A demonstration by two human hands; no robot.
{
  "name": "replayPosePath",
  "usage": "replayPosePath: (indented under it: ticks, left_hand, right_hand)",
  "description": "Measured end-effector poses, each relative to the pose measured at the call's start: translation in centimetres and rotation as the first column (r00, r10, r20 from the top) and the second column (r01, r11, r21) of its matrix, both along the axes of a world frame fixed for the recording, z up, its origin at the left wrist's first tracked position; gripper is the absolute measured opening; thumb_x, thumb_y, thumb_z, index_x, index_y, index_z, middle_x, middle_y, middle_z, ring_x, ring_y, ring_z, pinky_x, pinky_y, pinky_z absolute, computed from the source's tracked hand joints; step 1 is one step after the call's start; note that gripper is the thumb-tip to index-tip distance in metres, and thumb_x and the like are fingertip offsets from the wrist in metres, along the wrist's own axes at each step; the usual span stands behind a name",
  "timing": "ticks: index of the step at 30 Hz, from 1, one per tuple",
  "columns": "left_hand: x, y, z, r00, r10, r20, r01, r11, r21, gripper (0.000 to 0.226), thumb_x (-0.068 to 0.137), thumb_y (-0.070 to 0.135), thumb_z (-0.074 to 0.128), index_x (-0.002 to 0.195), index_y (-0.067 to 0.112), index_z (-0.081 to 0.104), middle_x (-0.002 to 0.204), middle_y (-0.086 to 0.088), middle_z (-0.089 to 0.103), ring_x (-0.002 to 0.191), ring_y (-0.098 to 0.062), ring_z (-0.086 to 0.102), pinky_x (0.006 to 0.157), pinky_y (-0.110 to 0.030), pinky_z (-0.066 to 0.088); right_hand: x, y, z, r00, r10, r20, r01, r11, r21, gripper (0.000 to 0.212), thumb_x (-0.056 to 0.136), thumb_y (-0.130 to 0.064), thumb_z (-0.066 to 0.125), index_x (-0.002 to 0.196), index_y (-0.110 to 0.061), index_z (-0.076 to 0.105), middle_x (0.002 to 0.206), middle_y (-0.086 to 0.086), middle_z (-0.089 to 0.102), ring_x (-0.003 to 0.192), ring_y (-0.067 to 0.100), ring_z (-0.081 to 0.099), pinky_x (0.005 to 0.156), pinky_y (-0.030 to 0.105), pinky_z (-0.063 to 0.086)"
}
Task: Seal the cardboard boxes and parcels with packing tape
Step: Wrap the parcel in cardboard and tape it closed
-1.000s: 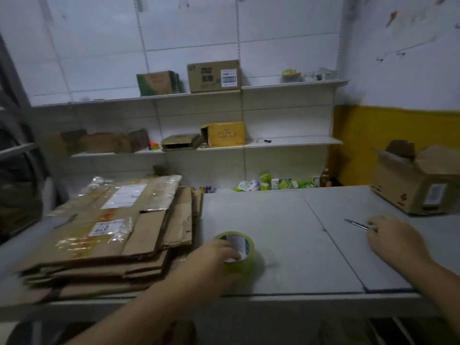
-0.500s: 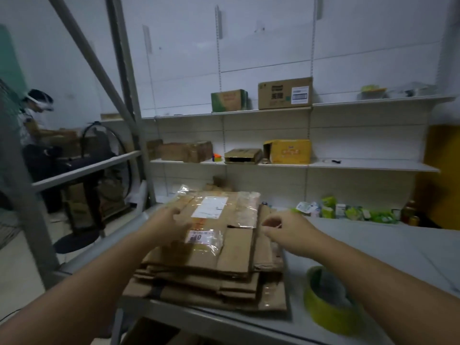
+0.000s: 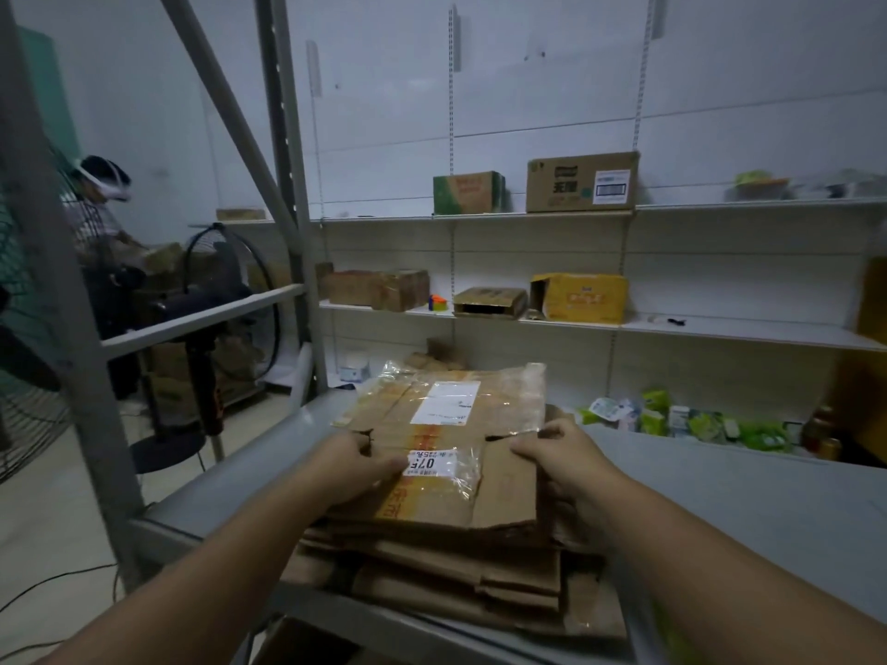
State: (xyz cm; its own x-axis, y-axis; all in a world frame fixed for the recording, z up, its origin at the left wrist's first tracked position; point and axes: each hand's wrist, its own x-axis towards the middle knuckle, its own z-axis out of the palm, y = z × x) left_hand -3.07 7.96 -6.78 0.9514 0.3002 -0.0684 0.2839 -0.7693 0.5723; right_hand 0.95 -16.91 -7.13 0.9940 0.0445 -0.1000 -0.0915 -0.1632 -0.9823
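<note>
Hands come first: the left hand (image 3: 353,465) and right hand (image 3: 559,455) sit on opposite edges of the top flattened box (image 3: 446,443), which lies on a stack (image 3: 446,583) of folded cardboard at the table's (image 3: 768,511) near left corner. To lift it cleanly, both should probably pinch only that top sheet and slide it free (loose old film on it could snag the one beneath). Left fingers are curled over the left edge beside the label (image 3: 430,463), thumb on top; right fingers are closed on the right edge near a torn notch. Both look like light grips. No tape shows in view. Beyond, shelves (image 3: 720,328) hold other boxes.
</note>
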Motion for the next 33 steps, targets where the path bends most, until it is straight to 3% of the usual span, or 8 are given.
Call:
replayPosePath:
  ticks: [4,7,9,14,18,23,28,33]
  left_hand:
    - [-0.7,0.3,0.5,0.999,-0.033,0.019,0.035,0.997,-0.069,0.073,0.081,0.056,0.063,0.14,0.021,0.041,0.138,-0.004,0.047,0.108,-0.014,0.051,0.081,-0.025,0.043]
    - [-1.2,-0.6,1.3,0.983,-0.073,0.171,0.099,0.984,-0.146,0.03,0.088,0.038,0.062,0.116,0.032,0.056,0.112,0.008,0.058,0.08,0.003,0.049,0.062,-0.015,0.038]
    - [-1.5,-2.0,1.8,0.948,-0.148,0.283,0.186,0.976,-0.112,0.028,0.09,0.032,0.061,0.117,0.03,0.057,0.097,0.019,0.053,0.079,0.008,0.047,0.06,-0.012,0.035]
    - [-1.1,-6.2,2.7,0.783,-0.281,0.554,0.25,0.959,0.134,0.024,0.088,0.029,0.061,0.111,0.031,0.061,0.114,0.015,0.051,0.104,-0.002,0.048,0.085,-0.02,0.04]
    - [-1.7,-9.3,3.1,0.577,-0.375,0.725,0.253,0.927,0.277,0.01,0.085,0.026,0.058,0.081,0.032,0.05,0.086,0.016,0.048,0.082,-0.002,0.046,0.07,-0.016,0.037]
    - [-2.1,-15.3,2.5,0.603,-0.751,0.267,0.524,0.626,0.578,0.017,0.089,0.048,0.05,0.099,0.037,0.057,0.104,0.017,0.053,0.092,0.001,0.05,0.075,-0.013,0.035]
    - [2.1,-20.1,-0.5,0.631,-0.742,-0.225,0.715,0.444,0.54,0.049,0.086,0.05,0.048,0.134,0.04,0.041,0.148,0.006,0.031,0.14,-0.02,0.019,0.111,-0.05,0.018]
    - [4.4,-22.0,-2.4,0.664,-0.68,-0.311,0.704,0.427,0.568,0.036,0.089,0.049,0.044,0.118,0.03,0.052,0.127,-0.001,0.047,0.129,-0.024,0.034,0.109,-0.064,0.009]
  right_hand:
    - [0.1,0.8,0.5,0.993,0.057,-0.104,-0.031,0.972,0.232,0.024,0.089,-0.008,0.062,0.106,-0.017,0.046,0.1,0.015,0.066,0.086,0.029,0.068,0.066,0.041,0.058]
    - [0.7,-0.1,0.9,0.997,-0.038,-0.066,0.053,0.969,0.242,0.027,0.091,-0.001,0.054,0.115,-0.013,0.049,0.1,0.016,0.065,0.077,0.029,0.067,0.05,0.033,0.054]
    - [1.2,-1.6,1.6,0.994,-0.1,-0.034,0.105,0.959,0.263,0.029,0.093,-0.002,0.051,0.12,-0.01,0.051,0.098,0.016,0.065,0.071,0.028,0.066,0.045,0.03,0.051]
    - [1.2,-7.2,4.3,0.975,-0.219,0.046,0.19,0.919,0.346,0.035,0.094,-0.007,0.054,0.127,-0.015,0.048,0.089,0.01,0.061,0.071,0.026,0.061,0.064,0.041,0.054]
    - [1.1,-13.0,6.2,0.937,-0.34,0.076,0.289,0.88,0.378,0.037,0.094,-0.012,0.055,0.13,-0.016,0.049,0.091,0.008,0.062,0.074,0.027,0.061,0.073,0.05,0.055]
    - [0.7,-19.8,7.1,0.896,-0.437,0.073,0.37,0.828,0.422,0.031,0.093,-0.023,0.056,0.124,-0.019,0.05,0.09,0.006,0.062,0.073,0.025,0.059,0.048,0.032,0.049]
    - [1.0,-24.1,6.3,0.851,-0.525,0.025,0.455,0.76,0.465,0.04,0.09,-0.031,0.06,0.127,-0.018,0.054,0.095,0.005,0.066,0.069,0.022,0.066,0.044,0.027,0.051]
    - [0.9,-26.3,4.9,0.813,-0.582,-0.001,0.523,0.73,0.44,0.037,0.087,-0.036,0.061,0.12,-0.02,0.059,0.097,0.005,0.067,0.076,0.024,0.063,0.054,0.028,0.046]
